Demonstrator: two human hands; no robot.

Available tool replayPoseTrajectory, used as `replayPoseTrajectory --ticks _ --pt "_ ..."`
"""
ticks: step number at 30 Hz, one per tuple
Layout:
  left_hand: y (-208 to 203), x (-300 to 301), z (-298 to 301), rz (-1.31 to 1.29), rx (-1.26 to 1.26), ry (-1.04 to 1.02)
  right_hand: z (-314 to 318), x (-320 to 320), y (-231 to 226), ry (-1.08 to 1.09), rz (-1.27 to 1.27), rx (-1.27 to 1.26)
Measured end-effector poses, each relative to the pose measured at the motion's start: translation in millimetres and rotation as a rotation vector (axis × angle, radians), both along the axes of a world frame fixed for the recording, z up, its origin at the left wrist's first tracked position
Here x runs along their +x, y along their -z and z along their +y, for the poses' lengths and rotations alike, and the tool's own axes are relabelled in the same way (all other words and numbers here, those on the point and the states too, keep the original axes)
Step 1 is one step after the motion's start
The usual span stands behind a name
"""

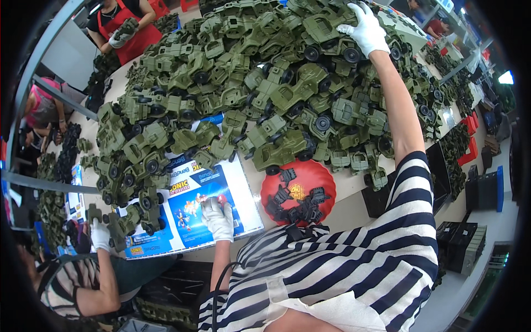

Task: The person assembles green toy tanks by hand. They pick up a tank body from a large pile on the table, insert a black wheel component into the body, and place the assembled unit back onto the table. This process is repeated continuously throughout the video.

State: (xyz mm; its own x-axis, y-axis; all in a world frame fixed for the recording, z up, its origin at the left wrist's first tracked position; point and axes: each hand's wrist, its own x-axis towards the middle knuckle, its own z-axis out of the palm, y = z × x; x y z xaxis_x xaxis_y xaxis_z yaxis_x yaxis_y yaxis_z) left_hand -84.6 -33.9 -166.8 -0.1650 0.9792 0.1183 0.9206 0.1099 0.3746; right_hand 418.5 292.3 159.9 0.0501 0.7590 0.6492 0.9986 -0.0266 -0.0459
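Observation:
My right hand (pixel 367 32), in a white glove, reaches far out to the back right of a large heap of olive-green toy jeeps (pixel 298 88). Its fingers are spread over the jeeps, and no jeep is clearly gripped. Close to my body, my left hand (pixel 218 220), also gloved, is above a blue and white printed cardboard sheet (pixel 191 232). The fingers there are bent together; whatever they hold, if anything, cannot be made out. Right of it stands a red scalloped bowl (pixel 323 182) with several black plastic parts (pixel 301 206) inside.
On my left, a co-worker's gloved hand (pixel 100 234) is at a green jeep. Across the table a person in a red apron (pixel 131 33) holds another jeep. Metal frame bars (pixel 61 97) cross the left side. Dark crates (pixel 462 243) stand at the right.

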Motion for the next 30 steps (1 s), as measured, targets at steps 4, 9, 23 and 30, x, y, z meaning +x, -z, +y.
replayPoseTrajectory --ticks 4,9,23,30 --pt "15 3 -5 -0.001 0.039 -0.017 32 16 -4 0.036 -0.017 -0.071" --pt "0 -14 -7 -0.238 0.130 -0.055 44 33 -5 -0.254 0.073 -0.229" --pt "-72 -104 50 0.352 0.627 -0.376 -206 -113 103 -0.597 0.210 -0.432" --pt "-78 -163 105 -0.136 0.265 -0.759 -287 -151 209 -0.285 0.483 -0.344"
